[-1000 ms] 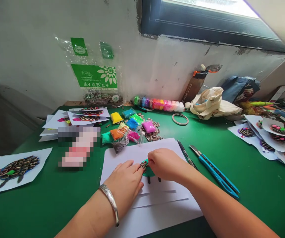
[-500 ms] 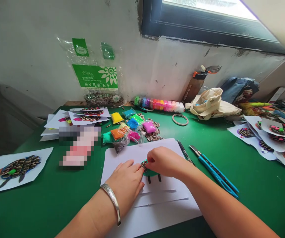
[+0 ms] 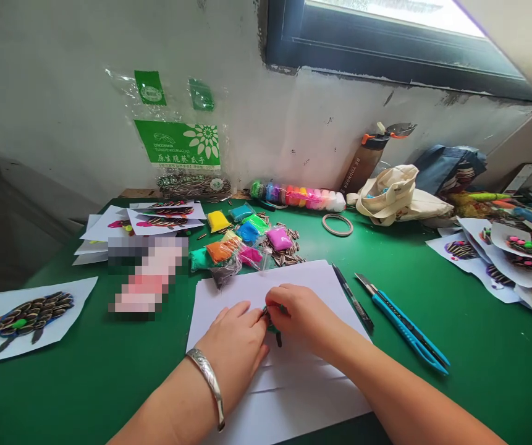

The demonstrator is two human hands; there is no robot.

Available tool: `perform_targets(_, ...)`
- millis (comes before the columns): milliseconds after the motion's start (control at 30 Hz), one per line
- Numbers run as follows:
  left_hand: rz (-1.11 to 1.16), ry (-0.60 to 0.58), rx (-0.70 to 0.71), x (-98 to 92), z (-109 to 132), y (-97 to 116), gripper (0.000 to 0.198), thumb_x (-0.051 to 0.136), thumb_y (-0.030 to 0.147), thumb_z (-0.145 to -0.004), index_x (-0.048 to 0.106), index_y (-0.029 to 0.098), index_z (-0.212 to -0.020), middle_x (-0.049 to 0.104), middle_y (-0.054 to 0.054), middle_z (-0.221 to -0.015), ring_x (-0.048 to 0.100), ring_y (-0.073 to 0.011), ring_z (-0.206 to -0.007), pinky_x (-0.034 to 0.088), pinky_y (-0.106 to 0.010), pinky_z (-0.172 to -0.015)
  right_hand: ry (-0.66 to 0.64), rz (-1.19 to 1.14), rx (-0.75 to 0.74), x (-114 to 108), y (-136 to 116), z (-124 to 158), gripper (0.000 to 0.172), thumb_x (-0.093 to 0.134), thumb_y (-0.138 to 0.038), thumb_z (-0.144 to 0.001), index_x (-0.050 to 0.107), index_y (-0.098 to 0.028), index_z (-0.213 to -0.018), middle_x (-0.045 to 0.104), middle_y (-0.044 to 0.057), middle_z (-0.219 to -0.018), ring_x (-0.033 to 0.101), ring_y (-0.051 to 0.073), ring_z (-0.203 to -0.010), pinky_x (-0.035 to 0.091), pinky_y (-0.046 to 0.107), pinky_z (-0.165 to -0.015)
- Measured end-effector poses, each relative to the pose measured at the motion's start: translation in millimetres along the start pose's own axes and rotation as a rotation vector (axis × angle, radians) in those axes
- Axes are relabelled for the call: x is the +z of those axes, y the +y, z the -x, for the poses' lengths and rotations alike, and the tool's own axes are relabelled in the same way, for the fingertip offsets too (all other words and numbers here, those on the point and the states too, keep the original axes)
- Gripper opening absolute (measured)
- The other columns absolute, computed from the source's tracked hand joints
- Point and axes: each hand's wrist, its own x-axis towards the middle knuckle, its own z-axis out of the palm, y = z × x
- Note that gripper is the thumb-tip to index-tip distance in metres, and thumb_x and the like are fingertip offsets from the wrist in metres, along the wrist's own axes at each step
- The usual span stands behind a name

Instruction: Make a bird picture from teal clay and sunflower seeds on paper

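Note:
My left hand (image 3: 235, 343), with a silver bangle at the wrist, lies on the white paper (image 3: 228, 296), fingers stretched out and fingertips at the edge of a small green clay shape (image 3: 271, 327). My right hand (image 3: 305, 318) is closed in a pinch over that shape, a sunflower seed (image 3: 264, 311) at its fingertips. Most of the clay is hidden under the right hand; a short black strip (image 3: 278, 339) shows below it. Beyond the paper lie loose sunflower seeds (image 3: 288, 254) and several small bags of coloured clay (image 3: 222, 250).
Right of the paper lie a black pen (image 3: 353, 298) and a blue cutter knife (image 3: 405, 324). A finished seed picture (image 3: 34, 318) lies at left, and more pictures (image 3: 502, 259) are stacked at right. A seed bag (image 3: 182, 148), bottle (image 3: 365, 161) and tape ring (image 3: 337, 225) are at the back.
My right hand has shifted slightly left and down, covering more of the green clay and one of its two black strips. My left hand stays nearly in place.

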Motion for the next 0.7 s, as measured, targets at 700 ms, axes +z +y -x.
perform_targets(700, -0.025, -0.030, -0.022, 2.6, -0.4, 0.1, 0.037, 0.048, 0.018, -0.087, 0.056, 0.016, -0.123, 0.059, -0.009, -0.126, 0.045, -0.0326, -0.123, 0.039, -0.052, -0.103, 0.150, 0.007, 0.080, 6.7, 11.9, 8.2, 0.014, 0.048, -0.015, -0.081, 0.059, -0.019, -0.073, 0.059, -0.001, -0.068, 0.049, 0.011, -0.064, 0.032, 0.021, -0.060)
